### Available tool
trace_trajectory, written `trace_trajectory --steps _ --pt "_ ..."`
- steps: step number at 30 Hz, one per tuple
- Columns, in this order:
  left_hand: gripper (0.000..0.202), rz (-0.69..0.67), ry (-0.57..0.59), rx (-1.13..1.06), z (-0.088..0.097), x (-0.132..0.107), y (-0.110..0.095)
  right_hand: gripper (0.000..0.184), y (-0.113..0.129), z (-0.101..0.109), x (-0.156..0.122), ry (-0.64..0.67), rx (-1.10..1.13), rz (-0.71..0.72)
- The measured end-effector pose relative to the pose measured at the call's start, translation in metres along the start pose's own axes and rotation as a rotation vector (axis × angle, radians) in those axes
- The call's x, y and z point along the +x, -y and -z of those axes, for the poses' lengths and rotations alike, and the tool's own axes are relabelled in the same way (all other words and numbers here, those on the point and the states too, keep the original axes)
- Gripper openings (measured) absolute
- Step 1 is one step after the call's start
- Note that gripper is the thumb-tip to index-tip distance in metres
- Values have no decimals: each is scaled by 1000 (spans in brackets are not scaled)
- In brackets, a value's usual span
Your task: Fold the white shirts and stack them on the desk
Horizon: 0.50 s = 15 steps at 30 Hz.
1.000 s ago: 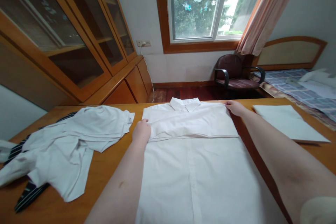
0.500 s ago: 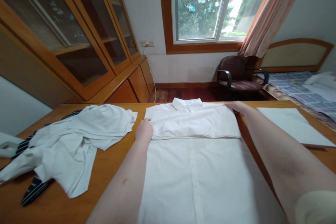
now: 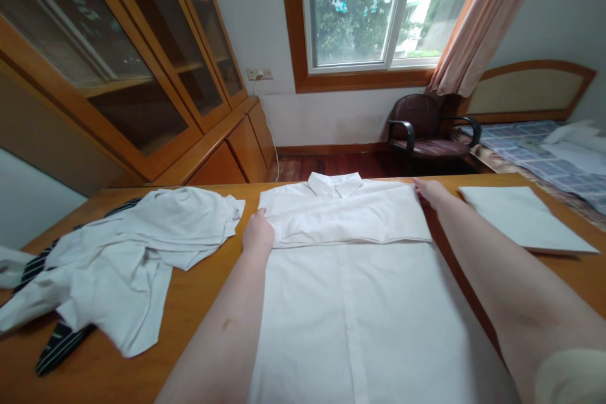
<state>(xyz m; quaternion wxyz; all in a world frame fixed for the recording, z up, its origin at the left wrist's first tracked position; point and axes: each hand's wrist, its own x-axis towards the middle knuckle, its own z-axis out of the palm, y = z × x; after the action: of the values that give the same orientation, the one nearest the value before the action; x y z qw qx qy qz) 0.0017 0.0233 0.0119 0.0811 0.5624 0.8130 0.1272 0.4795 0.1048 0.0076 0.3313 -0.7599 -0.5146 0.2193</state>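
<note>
Centrally: white shirt, flat on table, folded layer across chest. Left hand, right hand nearly closed, pinching opposite upper edges, presumably to pull fabric square.

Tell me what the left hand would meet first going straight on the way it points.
The shirt, most likely: its shoulder lies just ahead of the left hand, at the garment's side edge. Over or under the cloth is unclear.
</note>
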Motion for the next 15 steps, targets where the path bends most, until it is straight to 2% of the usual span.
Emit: trace_trajectory --steps 2,5,7,9,12,15 --pt "51 2 0 -3 0 1 0 34 -1 8 -20 121 64 -101" --pt "51 8 8 -5 -1 1 -1 27 -1 19 -53 394 209 -308" --pt "51 11 17 -2 0 1 -1 29 -2 25 -72 509 195 -381" --pt "51 11 21 -2 1 1 -2 29 -5 28 -85 505 68 -358" --pt "51 6 21 -5 2 0 -3 30 -12 30 -96 390 -136 -224" --pt "51 9 19 -3 2 -1 -3 33 -15 32 -103 333 -137 -177"
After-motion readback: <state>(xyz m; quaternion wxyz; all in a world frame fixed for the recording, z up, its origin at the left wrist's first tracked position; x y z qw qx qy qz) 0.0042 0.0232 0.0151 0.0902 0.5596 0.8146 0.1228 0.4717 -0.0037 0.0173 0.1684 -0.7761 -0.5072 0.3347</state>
